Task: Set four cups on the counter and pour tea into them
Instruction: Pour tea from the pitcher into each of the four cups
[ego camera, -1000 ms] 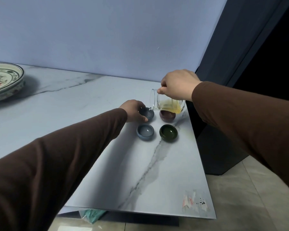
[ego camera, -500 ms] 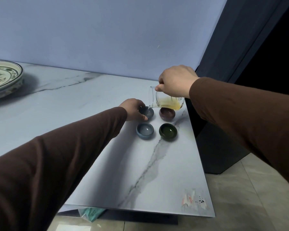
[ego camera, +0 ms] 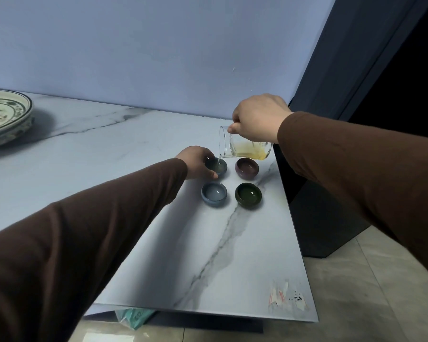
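**Tea running into the far-left cup**

A pale blue-grey wall backs a white marble-patterned bench point(ego camera: 89, 169) with grey veins, its right edge meeting a dark panel and a tiled floor below. At the far left of the bench sits a large painted ceramic plate point(ego camera: 3, 114) with green and red decoration, cut off by the frame edge. Two brown sleeves reach in from the near corners.

The right hand point(ego camera: 258, 119) is clenched round a clear glass pitcher point(ego camera: 245, 146), gripping it from above; the pitcher is tipped steeply to the left, with yellow tea pooled along its lower side, and its mouth hangs just over the far-left cup. The left hand point(ego camera: 198, 162) curls its thumb and fingers round the left side of that small dark blue-grey ceramic cup point(ego camera: 216, 166), which stands on the bench; a thin stream falls into it.

Three more small cups stand just beside it in a square: a brown-purple cup point(ego camera: 247, 167) to its right, under the pitcher's base, a light blue cup point(ego camera: 214, 194) in front and a dark green cup point(ego camera: 248, 195) at the near right. How full each one is cannot be made out. The right hand's fingers are hidden behind its knuckles. A teal packet point(ego camera: 134, 317) pokes out under the bench's near edge.
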Demonstrator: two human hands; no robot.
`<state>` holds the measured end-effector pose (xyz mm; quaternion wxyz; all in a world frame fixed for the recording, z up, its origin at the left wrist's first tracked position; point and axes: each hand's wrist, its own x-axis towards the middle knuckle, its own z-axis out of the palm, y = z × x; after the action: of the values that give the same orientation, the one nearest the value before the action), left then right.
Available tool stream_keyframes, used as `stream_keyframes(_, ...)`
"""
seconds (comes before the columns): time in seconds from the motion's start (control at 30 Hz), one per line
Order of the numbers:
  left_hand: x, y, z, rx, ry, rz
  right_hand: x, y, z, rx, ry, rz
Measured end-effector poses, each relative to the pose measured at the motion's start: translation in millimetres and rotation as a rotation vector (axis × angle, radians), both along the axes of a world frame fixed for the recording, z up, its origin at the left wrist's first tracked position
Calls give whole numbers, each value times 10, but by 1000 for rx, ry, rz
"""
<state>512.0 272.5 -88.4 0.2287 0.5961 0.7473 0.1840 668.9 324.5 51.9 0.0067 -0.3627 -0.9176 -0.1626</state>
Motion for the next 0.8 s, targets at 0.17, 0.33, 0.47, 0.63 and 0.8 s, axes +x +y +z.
stream_keyframes(0.17,-5,2,3,-6,-4,-6,3,4,-8,8,-4,-3)
stream_keyframes(0.33,-2,3,-6,-3,-5,3,107,30,-52,-35,41,-36)
stream_keyframes(0.47,-2,-5,-9,-4,5,5,325,71,-115,-198,192,-153)
stream_keyframes(0.63,-38,-107,96,30,-78,28,656,75,-227,-436,486,-257)
stream_keyframes(0.8,-87,-347,218,114,-73,34,926,-8,-294,-569,748,-249)
